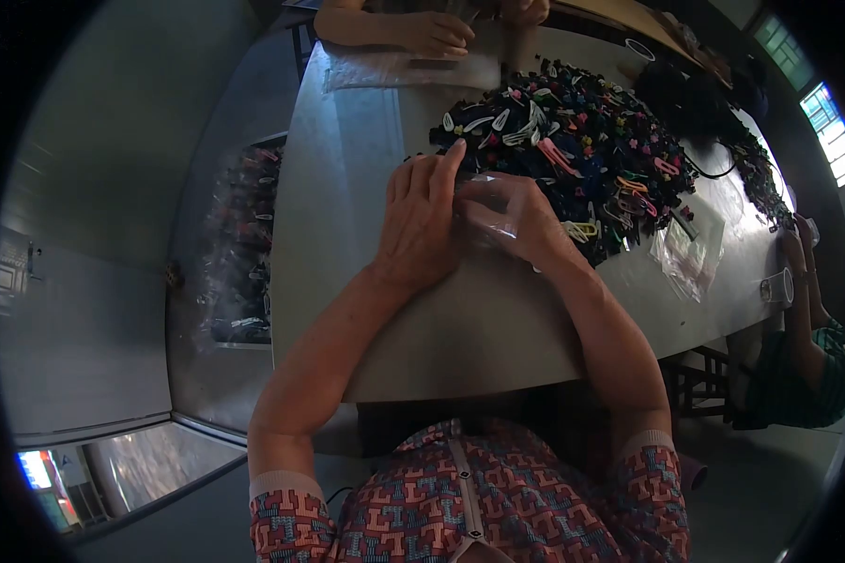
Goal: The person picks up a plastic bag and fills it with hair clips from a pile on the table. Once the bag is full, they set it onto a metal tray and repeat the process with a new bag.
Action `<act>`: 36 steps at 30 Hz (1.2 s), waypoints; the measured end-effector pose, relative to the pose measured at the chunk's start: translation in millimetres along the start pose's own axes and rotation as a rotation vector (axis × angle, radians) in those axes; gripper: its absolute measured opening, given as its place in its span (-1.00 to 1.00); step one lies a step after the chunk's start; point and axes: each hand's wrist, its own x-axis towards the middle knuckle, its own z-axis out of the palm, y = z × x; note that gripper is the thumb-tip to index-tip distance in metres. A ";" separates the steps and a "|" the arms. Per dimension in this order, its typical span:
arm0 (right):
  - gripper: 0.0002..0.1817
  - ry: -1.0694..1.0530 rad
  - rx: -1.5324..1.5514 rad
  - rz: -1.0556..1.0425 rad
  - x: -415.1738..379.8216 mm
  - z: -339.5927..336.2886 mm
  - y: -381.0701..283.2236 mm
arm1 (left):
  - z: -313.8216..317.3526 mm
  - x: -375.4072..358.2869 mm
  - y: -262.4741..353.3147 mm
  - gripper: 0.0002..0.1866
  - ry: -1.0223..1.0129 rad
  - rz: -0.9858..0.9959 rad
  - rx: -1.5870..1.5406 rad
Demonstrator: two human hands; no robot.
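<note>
A small clear plastic bag (pixel 499 225) is pinched between the thumb and fingers of my right hand (pixel 533 218). My left hand (pixel 415 218) is right beside it, back towards me, with one finger pointing up and the others bent forward. Its palm side is hidden, so what it grips there cannot be made out. Just beyond both hands lies a large heap of hair clips (pixel 573 141), mostly dark, with white, pink and yellow ones among them.
Clear plastic bags (pixel 690 246) lie to the right of the heap, and a clear cup (pixel 776 286) stands near the table's right edge. Across the table (pixel 319 235) are a co-worker's hands (pixel 437 36); another person's arm (pixel 798 272) reaches in at right. A bagged pile (pixel 244 235) sits low at left.
</note>
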 end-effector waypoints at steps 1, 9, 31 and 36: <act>-0.73 -0.001 0.000 0.001 0.2 -0.7 -0.9 | 0.2 -0.2 0.6 -0.08 -0.003 0.026 -0.004; -0.58 -0.046 0.052 0.108 1.3 -6.2 -2.3 | -3.8 1.1 7.8 -0.13 -0.019 0.038 -0.015; -0.53 0.033 0.011 -0.047 2.9 -1.3 10.1 | 3.9 -0.7 -1.7 -0.29 0.002 0.042 -0.144; -0.49 0.096 0.030 0.255 0.2 -4.6 -20.0 | 1.0 -1.2 -0.4 -0.28 -0.006 -0.007 -0.155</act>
